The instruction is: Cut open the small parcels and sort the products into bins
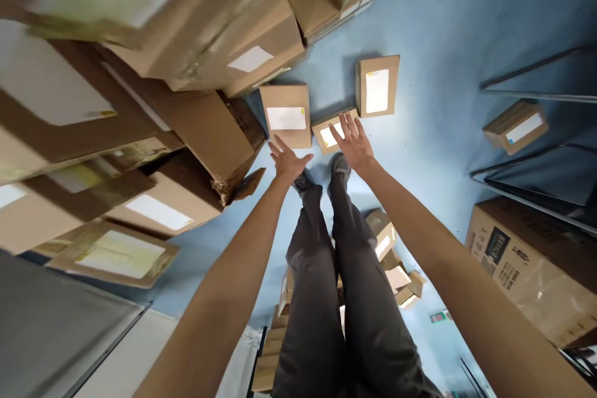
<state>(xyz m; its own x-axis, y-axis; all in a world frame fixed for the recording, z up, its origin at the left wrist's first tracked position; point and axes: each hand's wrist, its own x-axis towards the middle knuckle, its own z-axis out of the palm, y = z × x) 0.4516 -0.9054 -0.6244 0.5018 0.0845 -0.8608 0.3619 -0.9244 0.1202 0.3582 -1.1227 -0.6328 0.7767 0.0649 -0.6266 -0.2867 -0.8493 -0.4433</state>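
My left hand (289,163) is open with spread fingers, over the lower edge of a brown cardboard box (284,98) that bears a white label. Fingers apart, my right hand (353,144) reaches over a smaller labelled carton (325,142) on the floor. Whether either hand touches cardboard I cannot tell; neither holds anything. Just beyond the right hand stands another cardboard box (379,86) with a white label on its upper face. My shoes and grey trousers show below the hands.
Stacked cartons (254,50) fill the left side, one with a torn corner (228,189). Metal frames (536,96) stand at right around a small box (515,127), above a large printed carton (522,267). More boxes (401,280) lie behind my legs on the blue floor (438,155).
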